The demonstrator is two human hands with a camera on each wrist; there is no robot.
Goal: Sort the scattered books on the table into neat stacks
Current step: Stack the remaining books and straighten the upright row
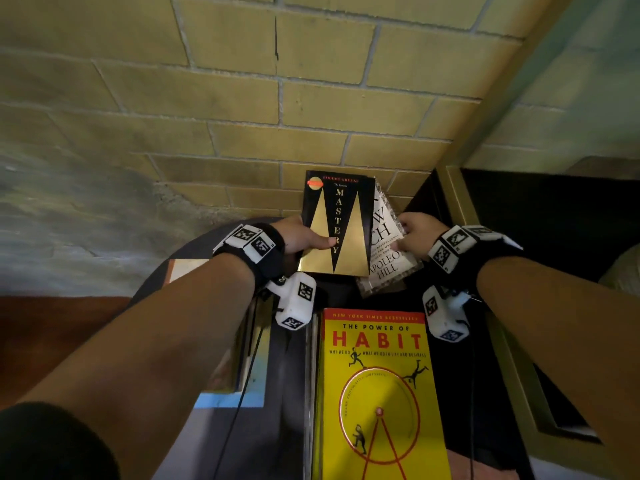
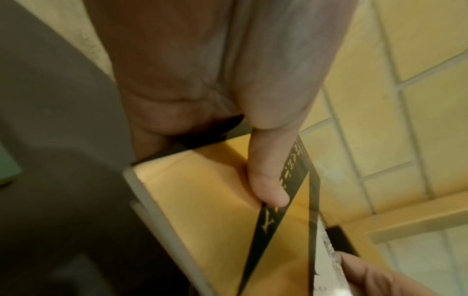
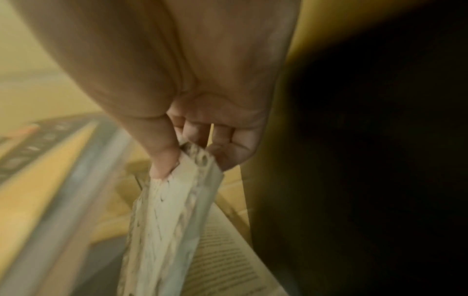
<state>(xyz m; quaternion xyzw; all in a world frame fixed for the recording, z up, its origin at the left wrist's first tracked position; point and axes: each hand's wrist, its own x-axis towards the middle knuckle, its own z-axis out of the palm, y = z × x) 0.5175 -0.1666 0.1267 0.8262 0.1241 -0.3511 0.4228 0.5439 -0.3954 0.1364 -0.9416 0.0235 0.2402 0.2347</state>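
Observation:
My left hand (image 1: 308, 239) grips a black and gold book titled Mastery (image 1: 337, 216) by its left edge, thumb (image 2: 266, 180) pressed on the cover (image 2: 207, 200). My right hand (image 1: 414, 237) pinches the right edge of a white Napoleon Hill book (image 1: 388, 258), which sits partly behind the black one. In the right wrist view the thumb and fingers (image 3: 222, 138) clamp the white book's edge (image 3: 172, 210). Both books are held up above the dark table (image 1: 287, 375). A yellow book, The Power of Habit (image 1: 377, 393), tops a stack near me.
A yellow brick wall (image 1: 242, 98) stands just behind the table. Another pile of books (image 1: 242, 368) lies at the left under my left forearm. A dark framed panel (image 1: 536, 271) runs along the right side.

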